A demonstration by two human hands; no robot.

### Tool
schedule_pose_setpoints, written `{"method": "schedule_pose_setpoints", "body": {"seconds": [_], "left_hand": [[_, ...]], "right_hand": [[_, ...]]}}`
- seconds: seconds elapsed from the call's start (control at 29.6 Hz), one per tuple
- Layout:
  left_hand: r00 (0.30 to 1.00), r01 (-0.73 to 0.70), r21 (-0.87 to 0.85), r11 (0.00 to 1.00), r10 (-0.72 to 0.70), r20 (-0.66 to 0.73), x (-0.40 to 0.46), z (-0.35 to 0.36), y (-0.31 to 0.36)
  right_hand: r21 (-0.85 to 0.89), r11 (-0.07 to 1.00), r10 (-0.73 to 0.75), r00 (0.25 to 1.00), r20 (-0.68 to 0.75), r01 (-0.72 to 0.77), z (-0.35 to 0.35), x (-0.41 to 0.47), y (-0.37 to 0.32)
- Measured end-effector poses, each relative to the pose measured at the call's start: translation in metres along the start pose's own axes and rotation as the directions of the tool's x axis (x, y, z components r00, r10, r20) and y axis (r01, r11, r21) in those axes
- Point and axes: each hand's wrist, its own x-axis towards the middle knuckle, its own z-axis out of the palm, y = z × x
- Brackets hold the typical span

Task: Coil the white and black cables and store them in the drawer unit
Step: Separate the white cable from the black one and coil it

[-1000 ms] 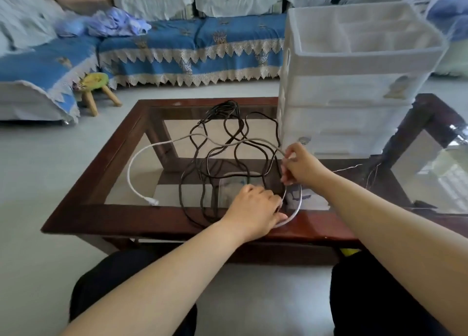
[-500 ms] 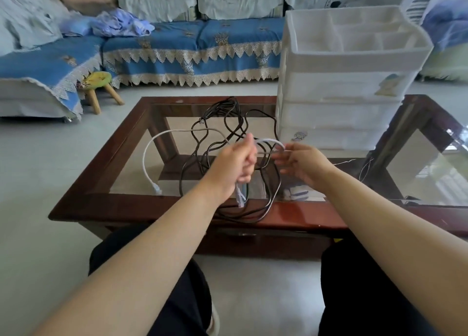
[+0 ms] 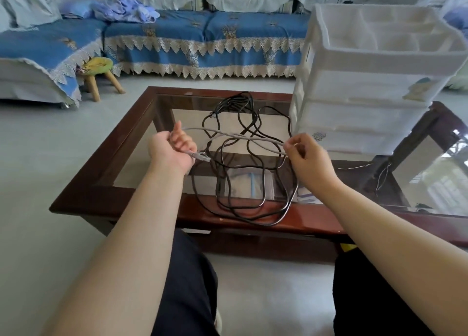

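We see the left hand (image 3: 172, 149) curled in a fist round one end of the white cable (image 3: 243, 136), the clear plastic plug sticking out below the palm. The right hand (image 3: 307, 158) pinches the same cable between thumb and fingertips further along. The cable is thin, round, pale grey-white, matte, and runs in two near-parallel strands between the hands, raised above the table.

Under it the black cable (image 3: 253, 183) lies loose on the table (image 3: 106, 183), thin and glossy, in many irregular tangled loops; its far part is bunched tighter, and its near loops lap onto the front wooden rail.

The table is low and rectangular, with a dark red-brown polished wood frame round clear glass panes; we see a lower shelf with some pale items through the glass, too blurred to name.

The drawer unit (image 3: 367, 102) stands on the table's right part, just beside the black loops: white translucent plastic, boxy, stacked drawers all pushed in, an open divided tray on top, small cartoon stickers on two fronts.

Room: pale smooth floor, a sofa (image 3: 202, 39) along the far wall with a blue patterned cover and cream lace zigzag trim, crumpled lilac cloth (image 3: 124, 8) on it, a small wooden stool (image 3: 100, 76) with a yellow-green seat by its left corner. Dark trouser legs show at the bottom.
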Motion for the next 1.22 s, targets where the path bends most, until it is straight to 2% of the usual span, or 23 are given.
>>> {"method": "schedule_pose_setpoints", "body": {"seconds": [0.03,0.1,0.17,0.24,0.3,0.34,0.37,0.41,0.47,0.57,0.64,0.71,0.81,0.95,1.11,1.22], "left_hand": [[0.999,-0.044,0.102,0.994,0.042,0.014,0.000,0.000,-0.002],[0.989,-0.140,0.333,0.932,0.116,0.092,-0.003,0.004,-0.008],[0.969,-0.232,0.568,0.790,0.137,0.206,-0.008,0.008,-0.015],[0.933,-0.349,0.766,0.539,0.124,0.338,-0.016,0.011,-0.026],[0.892,-0.451,0.868,0.210,0.081,0.444,-0.024,0.014,-0.041],[0.885,-0.466,0.879,0.096,0.042,0.464,-0.028,0.016,-0.048],[0.890,-0.455,0.889,0.044,-0.011,0.456,-0.029,0.018,-0.055],[0.901,-0.422,0.905,0.055,-0.079,0.426,-0.030,0.020,-0.062],[0.905,-0.312,0.935,0.166,-0.249,0.346,-0.031,0.023,-0.072],[0.835,-0.109,0.944,0.312,-0.487,0.257,-0.028,0.025,-0.083],[0.789,-0.031,0.944,0.329,-0.572,0.225,-0.026,0.028,-0.090],[0.767,0.031,0.940,0.339,-0.611,0.195,-0.027,0.032,-0.094],[0.720,0.150,0.901,0.406,-0.670,0.182,-0.027,0.039,-0.098],[0.671,0.165,0.867,0.471,-0.697,0.251,-0.029,0.045,-0.105],[0.692,0.127,0.829,0.544,-0.647,0.319,-0.033,0.050,-0.117],[0.715,0.159,0.801,0.578,-0.627,0.310,-0.034,0.051,-0.119]], "right_hand": [[-0.164,0.984,-0.066,0.998,0.023,0.069,-0.001,-0.001,-0.002],[-0.436,0.870,-0.197,0.973,0.123,0.231,0.000,-0.005,-0.010],[-0.538,0.752,-0.292,0.924,0.246,0.381,0.003,-0.006,-0.018],[-0.530,0.659,-0.400,0.846,0.353,0.533,0.008,-0.009,-0.023],[-0.454,0.620,-0.498,0.768,0.403,0.640,0.012,-0.011,-0.028],[-0.420,0.611,-0.534,0.741,0.408,0.671,0.015,-0.013,-0.030],[-0.394,0.607,-0.567,0.723,0.394,0.690,0.017,-0.012,-0.030],[-0.372,0.615,-0.591,0.718,0.366,0.696,0.018,-0.010,-0.030],[-0.341,0.675,-0.585,0.756,0.292,0.654,0.016,-0.006,-0.027],[-0.309,0.786,-0.506,0.844,0.179,0.536,0.006,-0.001,-0.013],[-0.267,0.842,-0.443,0.883,0.155,0.470,0.002,0.001,-0.004],[-0.240,0.872,-0.405,0.904,0.136,0.427,0.001,0.003,-0.003],[-0.184,0.930,-0.310,0.948,0.074,0.318,-0.005,0.011,-0.003],[-0.262,0.939,-0.204,0.973,0.104,0.225,-0.020,0.023,0.006],[-0.159,0.975,-0.147,0.988,0.050,0.153,-0.030,0.029,0.008],[-0.063,0.991,-0.119,0.992,0.044,0.122,-0.033,0.030,0.005]]}}
